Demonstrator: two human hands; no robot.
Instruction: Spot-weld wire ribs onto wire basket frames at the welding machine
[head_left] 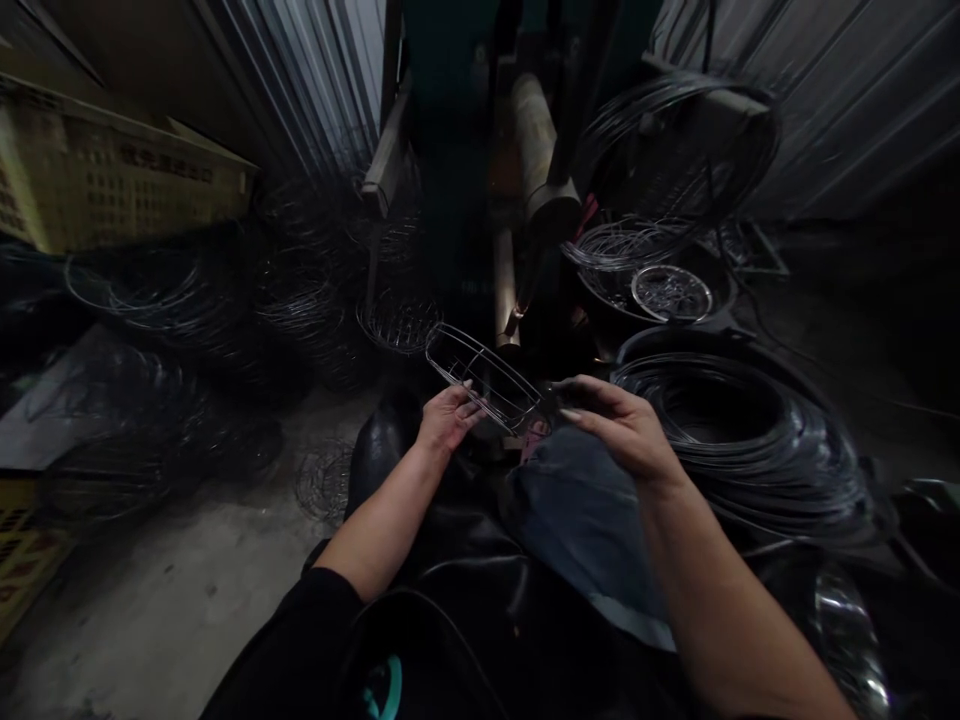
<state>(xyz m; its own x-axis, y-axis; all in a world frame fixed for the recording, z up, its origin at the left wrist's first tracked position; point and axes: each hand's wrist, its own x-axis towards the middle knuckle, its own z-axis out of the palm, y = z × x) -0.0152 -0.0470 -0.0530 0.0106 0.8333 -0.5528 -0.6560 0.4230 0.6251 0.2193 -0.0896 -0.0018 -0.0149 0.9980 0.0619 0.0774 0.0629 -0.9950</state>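
Note:
A shallow round wire basket (487,365) of thin metal rods is held tilted in front of the machine. My left hand (448,415) grips its near lower rim between thumb and fingers. At the basket's right end is my right hand (619,420), thumb and forefinger pinched around a small dark piece that I cannot make out. That piece touches or lies close to the basket's rim. Just beyond the basket, the machine's metal rod (507,285) and copper-coloured tip (514,320) point down.
Stacks of wire baskets (300,290) stand at left, below a yellow crate (142,180). At right lie a large wire coil (795,450) and a bowl of small metal pieces (671,292). A thick cylindrical machine arm (536,140) juts out ahead.

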